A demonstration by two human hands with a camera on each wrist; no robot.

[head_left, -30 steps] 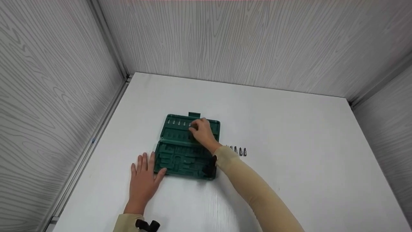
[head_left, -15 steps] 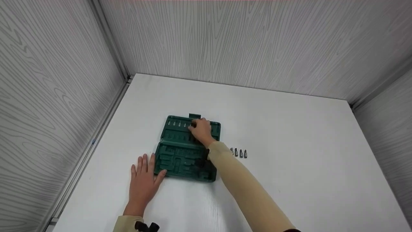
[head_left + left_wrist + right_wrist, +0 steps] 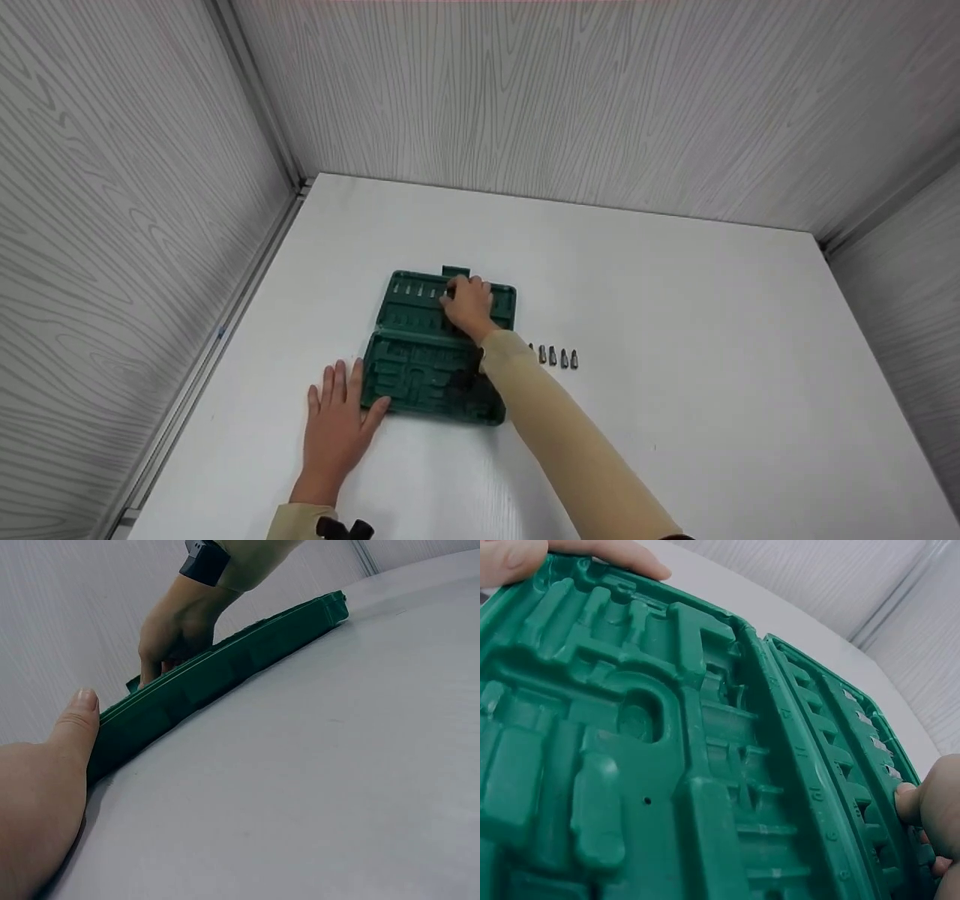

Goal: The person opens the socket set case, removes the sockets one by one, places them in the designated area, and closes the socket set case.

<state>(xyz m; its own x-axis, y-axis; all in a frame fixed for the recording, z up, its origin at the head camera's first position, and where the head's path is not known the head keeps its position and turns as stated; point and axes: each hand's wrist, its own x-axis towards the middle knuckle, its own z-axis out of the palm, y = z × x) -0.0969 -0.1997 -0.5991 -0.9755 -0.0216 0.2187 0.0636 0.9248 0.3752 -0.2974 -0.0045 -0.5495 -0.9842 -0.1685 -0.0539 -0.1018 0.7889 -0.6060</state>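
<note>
A green plastic bit case (image 3: 409, 375) lies unfolded on the table, its moulded slots facing up. My left hand (image 3: 334, 431) rests flat at its near left corner, fingers straight, with the thumb along the front edge; the left wrist view shows that thumb (image 3: 77, 716) against the case wall. My right hand (image 3: 470, 306) reaches over to the far half, pinching a small screwdriver bit at the far row of slots. Its fingers mostly hide that bit. Several silver bits (image 3: 864, 718) sit in the same row, left of the right hand.
Several loose screwdriver bits (image 3: 553, 355) stand in a short row on the white table (image 3: 712, 360), right of the case and partly behind the right sleeve (image 3: 555, 420). A latch flap (image 3: 455, 271) sticks out at the far edge. Grey wood-grain panels (image 3: 525, 97) enclose the table.
My right forearm has swung slightly left and its wrist has lowered a little, while the fingertips stay at the same slot. The left hand keeps its place on the case.
</note>
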